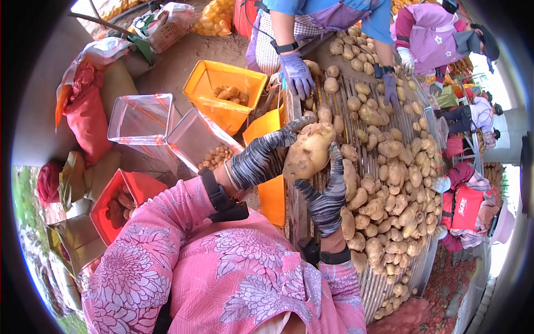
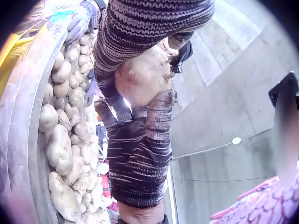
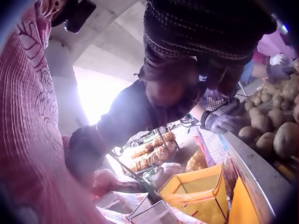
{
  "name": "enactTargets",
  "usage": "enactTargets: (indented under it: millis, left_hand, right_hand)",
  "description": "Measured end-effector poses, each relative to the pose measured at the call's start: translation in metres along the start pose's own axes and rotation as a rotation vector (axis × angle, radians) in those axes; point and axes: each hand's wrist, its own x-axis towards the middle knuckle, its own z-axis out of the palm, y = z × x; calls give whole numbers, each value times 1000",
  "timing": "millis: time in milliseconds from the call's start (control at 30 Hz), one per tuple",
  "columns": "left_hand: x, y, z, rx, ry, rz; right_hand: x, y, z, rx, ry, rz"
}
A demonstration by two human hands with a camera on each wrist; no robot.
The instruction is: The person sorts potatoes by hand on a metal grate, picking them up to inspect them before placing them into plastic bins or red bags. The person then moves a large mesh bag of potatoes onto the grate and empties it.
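Note:
A large tan potato point(image 1: 309, 150) with dirt marks is held up over the near edge of the sorting table point(image 1: 295, 195). My left hand point(image 1: 261, 158), in a grey-and-black striped knit glove, grips it from the left, thumb and fingers against its skin. On the other side my right hand point(image 1: 328, 203), gloved alike, has its thumb and fingers spread, with fingertips at the potato's side and underside. The left wrist view shows the potato point(image 2: 142, 79) between both gloves, my right hand point(image 2: 140, 154) below it. In the right wrist view the nearest glove is dark and blurred.
Many potatoes point(image 1: 397, 206) lie on the slatted table. Across it, a worker's purple gloves point(image 1: 297, 75) rest by the potatoes. At left stand a yellow crate point(image 1: 225, 119) holding some potatoes, clear-sided bins point(image 1: 142, 119) and a red container point(image 1: 119, 203). More people work at right.

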Motion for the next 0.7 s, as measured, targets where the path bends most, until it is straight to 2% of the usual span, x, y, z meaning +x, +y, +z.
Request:
enactTargets:
  millis: [33,200,267,333,433,533,600,667,700]
  left_hand:
    - [-1,-3,2,-82,-12,-35]
    - [6,-16,2,-15,-34,-95]
    - [8,-23,0,-10,-47,-128]
    - [10,-29,0,168,52,-66]
    - [13,-33,-15,88,100,-105]
    - [11,-30,-21,-50,88,-96]
    - [15,-25,-34,-130,86,-92]
    - [18,-16,-43,-228,83,-66]
    - [19,-10,-45,-228,86,-48]
  right_hand:
    - [-5,1,-1,5,9,9]
    - [-13,-1,-7,227,65,62]
    - [-17,2,-7,173,95,62]
    - [-16,2,-8,121,117,57]
    - [-12,-5,-12,-36,61,46]
    - [-14,-3,-24,-335,-74,-65]
    - [-24,3,-44,-412,10,-57]
    - [-56,29,-74,-625,99,124]
    - [-77,44,-92,-802,53,187]
